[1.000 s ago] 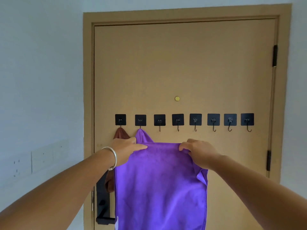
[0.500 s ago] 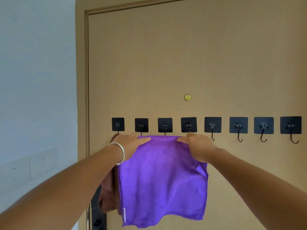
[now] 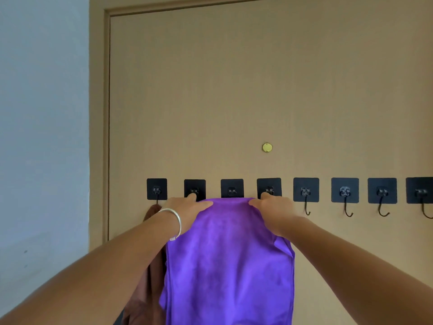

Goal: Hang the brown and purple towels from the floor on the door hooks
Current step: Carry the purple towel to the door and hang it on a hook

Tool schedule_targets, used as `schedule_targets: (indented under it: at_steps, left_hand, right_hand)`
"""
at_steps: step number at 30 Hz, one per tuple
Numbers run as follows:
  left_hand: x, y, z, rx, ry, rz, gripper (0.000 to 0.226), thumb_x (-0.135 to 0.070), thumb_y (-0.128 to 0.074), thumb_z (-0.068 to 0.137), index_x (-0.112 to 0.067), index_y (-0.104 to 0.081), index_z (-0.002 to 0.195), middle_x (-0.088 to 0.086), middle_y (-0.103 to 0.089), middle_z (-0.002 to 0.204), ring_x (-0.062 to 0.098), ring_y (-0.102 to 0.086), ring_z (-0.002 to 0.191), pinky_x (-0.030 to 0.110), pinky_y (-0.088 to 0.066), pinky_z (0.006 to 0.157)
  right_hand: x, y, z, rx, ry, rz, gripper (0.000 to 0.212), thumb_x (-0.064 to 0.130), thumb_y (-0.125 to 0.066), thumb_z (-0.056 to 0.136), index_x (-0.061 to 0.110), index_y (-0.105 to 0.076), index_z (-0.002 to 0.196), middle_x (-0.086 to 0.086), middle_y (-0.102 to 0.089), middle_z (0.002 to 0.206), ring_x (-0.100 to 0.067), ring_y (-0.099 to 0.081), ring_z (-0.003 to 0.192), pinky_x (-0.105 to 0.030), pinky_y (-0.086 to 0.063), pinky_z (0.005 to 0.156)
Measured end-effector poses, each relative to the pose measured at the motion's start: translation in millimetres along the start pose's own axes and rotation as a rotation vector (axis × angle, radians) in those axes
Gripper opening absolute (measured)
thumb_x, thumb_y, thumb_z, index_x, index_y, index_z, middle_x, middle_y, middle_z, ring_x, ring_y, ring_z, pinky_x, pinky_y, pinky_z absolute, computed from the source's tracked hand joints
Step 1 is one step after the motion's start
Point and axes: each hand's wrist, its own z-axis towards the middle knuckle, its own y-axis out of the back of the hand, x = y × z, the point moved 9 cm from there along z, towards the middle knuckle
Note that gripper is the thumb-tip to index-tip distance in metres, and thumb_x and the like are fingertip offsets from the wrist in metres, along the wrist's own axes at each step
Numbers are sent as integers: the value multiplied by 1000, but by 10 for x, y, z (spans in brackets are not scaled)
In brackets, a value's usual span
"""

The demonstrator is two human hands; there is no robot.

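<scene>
Purple towel (image 3: pixel 229 261) spread flat against door (image 3: pixel 234 90), top edge at hook row. Left hand (image 3: pixel 187 211) and right hand (image 3: pixel 273 208) each pinch upper corner. Brown towel (image 3: pixel 150 277) hangs from leftmost hook (image 3: pixel 157 192). Keep edge taut, lift corners over hook tips, then release grip.

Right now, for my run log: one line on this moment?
left hand: holds purple towel | right hand: holds it | brown towel: first hook
</scene>
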Motion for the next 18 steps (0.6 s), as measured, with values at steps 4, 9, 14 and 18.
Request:
schedule_targets:
  at_steps: [4, 9, 14, 18]
  left_hand:
    - [-140, -158, -14, 22, -29, -15, 81, -2, -48, 87, -39, -14, 150, 7, -39, 133, 30, -58, 97, 35, -46, 73]
    - [-267, -194, -9, 16, -53, 45, 65, -10, -49, 91, -34, -24, 146, 8, -43, 124, 30, -57, 98, 35, -47, 74]
    - [-497, -281, -43, 28, -104, 59, 56, -9, -46, 93, -28, -31, 143, 9, -45, 129, 30, -51, 110, 34, -39, 77]
    - [-659, -429, -76, 53, -128, -12, 46, -11, -39, 94, -26, -39, 138, 8, -50, 123, 31, -55, 108, 38, -46, 77]
  right_hand:
    - [71, -176, -32, 21, -21, -18, 46, 10, -44, 91, 27, -42, 134, -5, -48, 111, -29, -60, 93, -33, -38, 63]
    - [130, -286, -51, 12, -52, -24, 40, 12, -44, 94, 24, -43, 131, -7, -49, 111, -30, -60, 92, -34, -37, 64]
    - [271, -410, -137, 30, -54, 11, 36, 12, -45, 95, 21, -46, 129, -7, -52, 110, -30, -61, 92, -36, -41, 66]
    - [448, -562, -207, 49, -71, 84, 31, 15, -43, 96, 19, -46, 126, -8, -52, 108, -31, -61, 90, -36, -41, 66]
